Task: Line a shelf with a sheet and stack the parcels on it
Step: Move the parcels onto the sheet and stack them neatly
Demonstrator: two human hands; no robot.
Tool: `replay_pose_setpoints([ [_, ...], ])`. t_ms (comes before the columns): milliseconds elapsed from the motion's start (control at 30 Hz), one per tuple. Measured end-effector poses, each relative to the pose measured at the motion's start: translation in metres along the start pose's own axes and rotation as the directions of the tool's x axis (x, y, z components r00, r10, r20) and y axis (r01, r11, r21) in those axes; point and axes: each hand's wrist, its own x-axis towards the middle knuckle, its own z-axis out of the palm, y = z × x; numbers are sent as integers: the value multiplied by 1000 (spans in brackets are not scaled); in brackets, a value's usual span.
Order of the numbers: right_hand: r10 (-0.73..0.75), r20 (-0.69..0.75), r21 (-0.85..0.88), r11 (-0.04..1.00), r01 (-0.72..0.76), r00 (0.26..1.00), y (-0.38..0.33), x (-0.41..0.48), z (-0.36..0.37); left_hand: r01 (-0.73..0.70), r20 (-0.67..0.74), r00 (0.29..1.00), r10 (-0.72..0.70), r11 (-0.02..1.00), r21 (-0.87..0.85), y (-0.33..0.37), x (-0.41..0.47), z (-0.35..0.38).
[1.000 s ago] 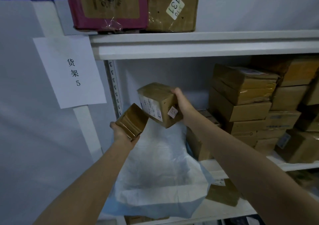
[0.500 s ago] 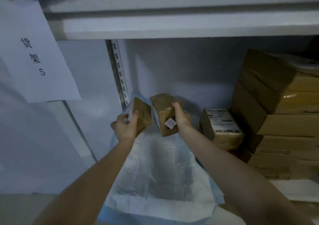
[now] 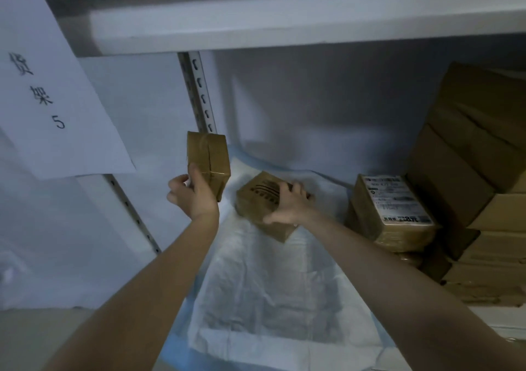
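Seen from the person's own head, two bare forearms reach up from six o'clock into a white shelf [image 3: 502,319].

The left hand [image 3: 193,197], at about nine o'clock from the centre, is raised with its back toward the viewer. Its fingers curl around the lower end of a small brown taped parcel [image 3: 209,157] and hold it upright in the air, in front of a slotted metal post [image 3: 199,91].

The right hand [image 3: 290,205], near the centre, lies palm down over a second brown parcel [image 3: 256,202]. Its fingers hook over the far edge and its thumb presses the near side, grasping it. This parcel sits low against a white sheet [image 3: 270,285] with a pale blue border, one corner pointing toward six o'clock. Whether it fully rests on the sheet cannot be told.

The sheet covers the left part of the shelf and runs from the back wall to the front edge.

At three o'clock, just beside the sheet, stands a labelled parcel [image 3: 395,205], and beyond it a stack of cardboard boxes [image 3: 469,171]. At ten o'clock hangs a paper sign [image 3: 51,100] with handwritten characters and a 5. An upper shelf board [image 3: 284,29] spans twelve o'clock.
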Motion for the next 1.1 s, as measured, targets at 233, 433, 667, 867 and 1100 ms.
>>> replay_pose_setpoints([
  [233,17,113,-153,988,0,993,-6,30,-13,35,76,996,-37,999,23,-6,5,1],
  [433,-136,135,-208,965,162,982,-5,61,-18,28,160,986,-36,998,52,-9,6,7],
  [667,-281,-56,-77,958,276,958,9,69,4,-27,297,955,12,999,45,-18,6,11],
  [867,-165,-222,372,897,240,961,19,48,6,-93,325,943,74,995,44,-17,3,7],
  [1100,11,204,918,345,-196,979,-3,-16,-46,-20,523,851,-31,996,92,-19,-10,1],
])
